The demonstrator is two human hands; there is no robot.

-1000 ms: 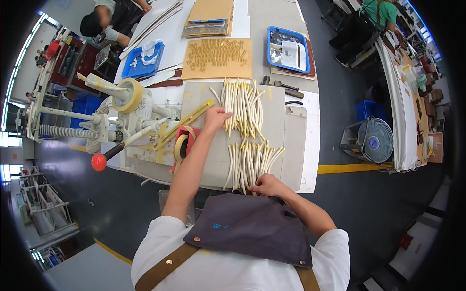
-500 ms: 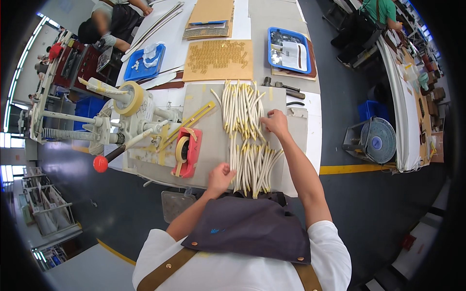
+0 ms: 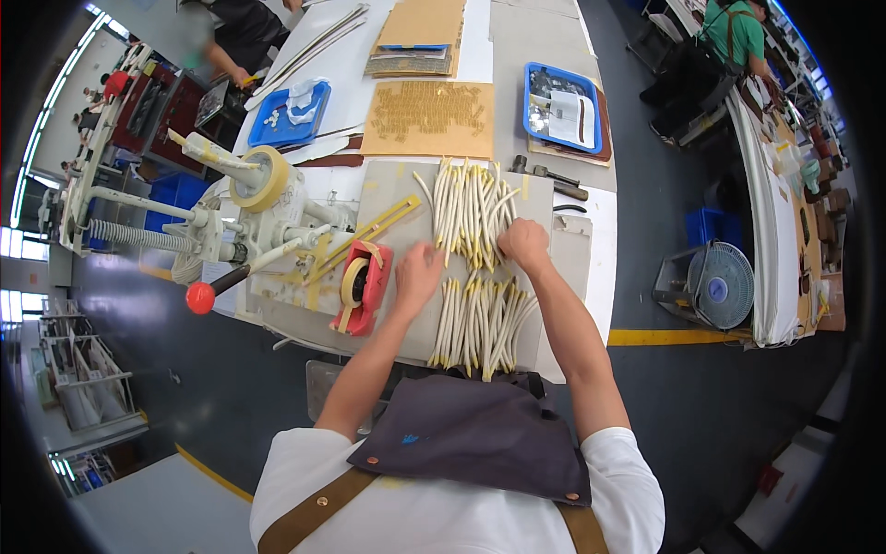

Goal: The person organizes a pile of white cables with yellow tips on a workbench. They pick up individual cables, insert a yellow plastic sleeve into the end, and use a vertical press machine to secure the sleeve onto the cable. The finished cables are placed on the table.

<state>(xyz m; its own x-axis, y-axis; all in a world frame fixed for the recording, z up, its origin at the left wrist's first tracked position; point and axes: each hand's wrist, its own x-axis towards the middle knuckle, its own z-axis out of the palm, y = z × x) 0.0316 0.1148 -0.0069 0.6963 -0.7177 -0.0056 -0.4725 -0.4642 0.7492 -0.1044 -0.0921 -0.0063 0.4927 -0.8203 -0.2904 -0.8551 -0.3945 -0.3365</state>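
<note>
Two bunches of white cord pieces with yellow tips lie on a grey board (image 3: pixel 388 198) before me. The far bunch (image 3: pixel 469 208) is spread side by side, and the near bunch (image 3: pixel 475 319) lies close to my apron. My left hand (image 3: pixel 420 275) is over the board, left of the gap between the bunches. Its fingers are loosely bent and apart, near the far bunch's lower left ends. My right hand (image 3: pixel 524 243) rests against the lower right side of the far bunch with its fingers curled in. What those fingers hold, if anything, is hidden.
A red tape dispenser (image 3: pixel 371 294) stands left of my left hand. Beyond it is a white hand press with a red-knobbed lever (image 3: pixel 200 297). A hammer (image 3: pixel 558 180) lies at the right; blue trays (image 3: pixel 561 106) and brown card (image 3: pixel 429 138) are farther off. Two people work nearby.
My left hand has moved away from the near bunch, up toward the far one. The cord piece linking the two bunches at the left has shifted up. My right hand has turned and closed more.
</note>
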